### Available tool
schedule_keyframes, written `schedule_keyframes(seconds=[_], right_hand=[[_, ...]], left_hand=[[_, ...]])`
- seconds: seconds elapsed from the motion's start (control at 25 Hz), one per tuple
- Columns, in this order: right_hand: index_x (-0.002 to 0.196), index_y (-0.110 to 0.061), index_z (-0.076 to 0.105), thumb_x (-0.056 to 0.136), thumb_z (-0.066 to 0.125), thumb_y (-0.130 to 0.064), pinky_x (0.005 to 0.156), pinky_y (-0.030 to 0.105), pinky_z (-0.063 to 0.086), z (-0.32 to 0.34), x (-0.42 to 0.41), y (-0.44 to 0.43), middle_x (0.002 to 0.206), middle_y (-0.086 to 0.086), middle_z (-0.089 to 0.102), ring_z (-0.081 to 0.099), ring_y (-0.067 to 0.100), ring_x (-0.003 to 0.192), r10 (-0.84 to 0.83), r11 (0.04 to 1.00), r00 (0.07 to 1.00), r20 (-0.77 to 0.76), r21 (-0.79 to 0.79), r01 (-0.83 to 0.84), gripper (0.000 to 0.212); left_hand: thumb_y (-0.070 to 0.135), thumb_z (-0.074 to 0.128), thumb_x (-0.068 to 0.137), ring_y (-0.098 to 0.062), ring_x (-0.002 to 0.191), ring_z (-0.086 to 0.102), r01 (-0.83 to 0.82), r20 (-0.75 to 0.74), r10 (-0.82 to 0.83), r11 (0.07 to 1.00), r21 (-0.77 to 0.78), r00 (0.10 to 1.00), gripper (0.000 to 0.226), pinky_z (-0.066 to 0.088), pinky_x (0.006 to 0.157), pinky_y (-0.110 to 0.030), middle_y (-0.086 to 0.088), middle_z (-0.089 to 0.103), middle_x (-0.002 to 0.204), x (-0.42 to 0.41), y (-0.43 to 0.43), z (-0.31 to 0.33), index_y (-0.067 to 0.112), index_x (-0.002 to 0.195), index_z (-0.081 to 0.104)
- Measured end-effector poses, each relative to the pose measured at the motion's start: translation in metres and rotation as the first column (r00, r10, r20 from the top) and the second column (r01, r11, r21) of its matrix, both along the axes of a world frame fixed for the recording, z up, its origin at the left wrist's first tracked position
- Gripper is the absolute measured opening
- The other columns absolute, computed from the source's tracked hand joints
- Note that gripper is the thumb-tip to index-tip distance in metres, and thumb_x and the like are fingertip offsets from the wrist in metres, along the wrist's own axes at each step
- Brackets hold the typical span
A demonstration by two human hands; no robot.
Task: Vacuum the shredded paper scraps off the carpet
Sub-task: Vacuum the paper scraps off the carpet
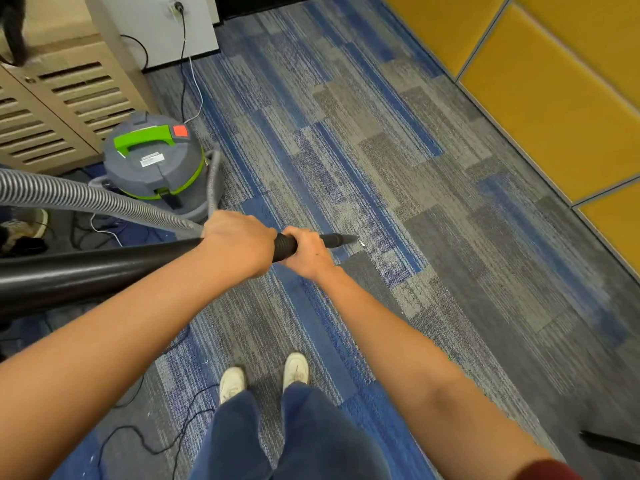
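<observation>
Both my hands hold the black vacuum wand (104,268), which points right over the blue and grey carpet (398,161). My left hand (239,242) grips it where the grey ribbed hose (86,199) joins. My right hand (306,251) grips the ribbed collar further along. The nozzle tip (341,239) sits just left of a small white paper scrap (361,242) on the carpet. A few tiny white specks lie scattered on the carpet, hard to make out.
The grey and green vacuum canister (156,161) stands at the left, its cord running to a wall socket (177,6). A beige louvred cabinet (59,102) is behind it. Yellow wall panels (554,88) line the right. Black cables (149,441) trail near my white shoes (263,375).
</observation>
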State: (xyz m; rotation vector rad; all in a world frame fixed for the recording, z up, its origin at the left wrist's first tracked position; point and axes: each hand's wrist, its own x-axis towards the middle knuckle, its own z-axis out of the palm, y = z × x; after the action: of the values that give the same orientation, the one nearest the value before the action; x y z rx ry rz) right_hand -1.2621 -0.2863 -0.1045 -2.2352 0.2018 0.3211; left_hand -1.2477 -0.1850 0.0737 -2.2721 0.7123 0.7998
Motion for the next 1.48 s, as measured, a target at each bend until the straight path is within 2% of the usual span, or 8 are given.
schedule_keyframes(seconds=[0.32, 0.48, 0.76, 1.0, 1.12, 1.32, 1.4, 1.48], right_hand=[[0.087, -0.005, 0.062, 0.071, 0.073, -0.003, 0.073, 0.033, 0.045, -0.025, -0.008, -0.030, 0.089, 0.017, 0.064, 0.059, 0.031, 0.086, -0.007, 0.999, 1.000, -0.025, -0.041, 0.006, 0.020], [0.088, 0.000, 0.062, 0.073, 0.071, 0.000, 0.069, 0.028, 0.038, -0.025, -0.007, -0.031, 0.086, 0.016, 0.064, 0.054, 0.025, 0.080, 0.005, 1.000, 1.000, -0.024, -0.026, -0.005, 0.018], [0.081, -0.007, 0.058, 0.073, 0.070, 0.002, 0.072, 0.033, 0.044, -0.023, 0.012, -0.029, 0.079, 0.010, 0.059, 0.055, 0.026, 0.079, 0.056, 0.998, 0.997, -0.044, 0.000, -0.056, 0.016], [0.078, -0.016, 0.052, 0.072, 0.071, 0.000, 0.068, 0.028, 0.038, -0.021, 0.009, -0.046, 0.080, 0.005, 0.057, 0.053, 0.022, 0.079, 0.009, 1.000, 0.998, -0.058, -0.018, -0.011, 0.026], [0.085, -0.011, 0.057, 0.072, 0.071, -0.005, 0.082, 0.040, 0.046, -0.024, 0.005, -0.058, 0.088, 0.012, 0.062, 0.056, 0.029, 0.087, -0.021, 0.997, 0.997, -0.071, -0.079, 0.016, 0.020], [0.123, -0.010, 0.049, 0.077, 0.068, -0.003, 0.102, 0.055, 0.034, -0.014, 0.016, -0.065, 0.124, 0.013, 0.050, 0.041, 0.035, 0.119, -0.079, 0.987, 0.991, -0.103, -0.150, 0.063, 0.050], [0.123, -0.010, 0.051, 0.075, 0.071, -0.007, 0.105, 0.056, 0.030, -0.009, 0.028, -0.064, 0.124, 0.010, 0.053, 0.042, 0.034, 0.121, -0.040, 0.987, 0.997, -0.064, -0.159, 0.030, 0.052], [0.117, -0.013, 0.056, 0.070, 0.076, -0.017, 0.106, 0.055, 0.030, -0.004, 0.050, -0.054, 0.118, 0.006, 0.059, 0.048, 0.032, 0.119, 0.032, 0.983, 0.998, -0.047, -0.178, -0.040, 0.051]], left_hand=[[0.023, 0.050, 0.095, -0.026, 0.117, 0.055, -0.008, -0.075, 0.006, 1.000, -0.017, 0.997, 0.046, 0.047, 0.089, -0.036, -0.002, 0.054, 0.126, -0.002, -0.031, -0.026, 0.024, 0.140, 0.040], [0.026, 0.050, 0.095, -0.024, 0.112, 0.057, 0.006, -0.078, -0.008, 1.000, -0.020, 0.997, 0.050, 0.047, 0.081, -0.034, -0.002, 0.055, 0.122, 0.003, -0.030, -0.030, 0.026, 0.142, 0.033], [0.023, 0.048, 0.095, -0.023, 0.104, 0.058, -0.005, -0.067, 0.005, 1.000, 0.003, 0.998, 0.051, 0.044, 0.072, -0.032, -0.001, 0.054, 0.109, 0.012, -0.030, -0.028, 0.025, 0.143, 0.031], [0.022, 0.049, 0.095, -0.024, 0.110, 0.057, 0.008, -0.075, -0.009, 1.000, -0.008, 0.997, 0.048, 0.047, 0.081, -0.034, -0.002, 0.055, 0.113, 0.015, -0.046, -0.025, 0.024, 0.142, 0.036], [0.023, 0.050, 0.095, -0.024, 0.110, 0.057, 0.011, -0.093, -0.017, 0.998, -0.063, 0.995, 0.053, 0.048, 0.085, -0.035, -0.001, 0.056, 0.118, 0.019, -0.048, -0.033, 0.028, 0.144, 0.030], [0.023, 0.050, 0.095, -0.023, 0.108, 0.056, -0.024, -0.152, 0.004, 0.991, -0.132, 0.988, 0.058, 0.048, 0.081, -0.033, -0.001, 0.054, 0.108, 0.040, -0.055, -0.042, 0.031, 0.147, 0.024], [0.022, 0.053, 0.094, -0.021, 0.102, 0.057, -0.023, -0.135, 0.004, 0.990, -0.143, 0.991, 0.054, 0.048, 0.079, -0.032, 0.001, 0.049, 0.094, 0.055, -0.060, -0.043, 0.027, 0.144, 0.033], [0.020, 0.055, 0.094, -0.021, 0.106, 0.057, -0.051, -0.119, 0.035, 0.990, -0.131, 0.992, 0.048, 0.048, 0.082, -0.031, 0.001, 0.053, 0.099, 0.078, -0.061, -0.048, 0.021, 0.140, 0.041]])
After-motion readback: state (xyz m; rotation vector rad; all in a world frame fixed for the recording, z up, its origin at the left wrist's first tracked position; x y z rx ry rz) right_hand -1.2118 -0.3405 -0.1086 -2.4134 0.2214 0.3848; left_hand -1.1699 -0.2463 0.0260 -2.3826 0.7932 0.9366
